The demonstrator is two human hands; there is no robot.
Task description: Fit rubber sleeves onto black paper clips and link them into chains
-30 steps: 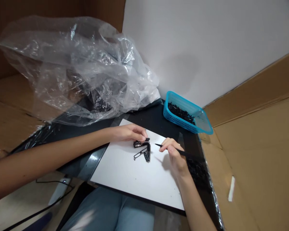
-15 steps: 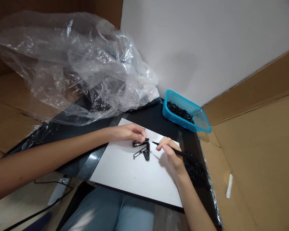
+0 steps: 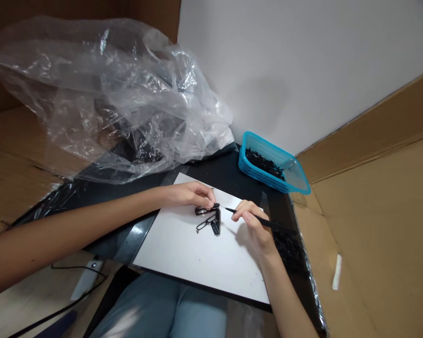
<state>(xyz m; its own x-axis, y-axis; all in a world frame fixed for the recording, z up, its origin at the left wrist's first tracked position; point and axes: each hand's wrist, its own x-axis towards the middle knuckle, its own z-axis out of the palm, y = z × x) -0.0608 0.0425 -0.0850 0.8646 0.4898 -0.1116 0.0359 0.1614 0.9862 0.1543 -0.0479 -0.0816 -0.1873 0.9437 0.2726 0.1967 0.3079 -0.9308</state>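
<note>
My left hand [image 3: 199, 194] pinches a small black plastic part [image 3: 215, 206] over the white board [image 3: 190, 256]. My right hand [image 3: 251, 217] is closed around a slim black tool [image 3: 268, 222] with a thin, pale metal tip, like a craft knife or a fine pick; its exact kind is too small to make out. That tip reaches the edge of the part in my left fingers. Just below, several black pieces lie close together, among them a thin open frame [image 3: 205, 224] and a narrow dark strip [image 3: 215, 226].
A blue plastic basket [image 3: 273, 183] holding black scraps stands at the back right. Large clear plastic bags [image 3: 155, 108] spread over the back left. More black pieces [image 3: 289, 253] lie beyond my right wrist. Cardboard walls [image 3: 384, 211] and a white wall enclose the table.
The tool's tip has drawn back slightly to the right with my right hand. My left hand keeps its pinch in nearly the same place.
</note>
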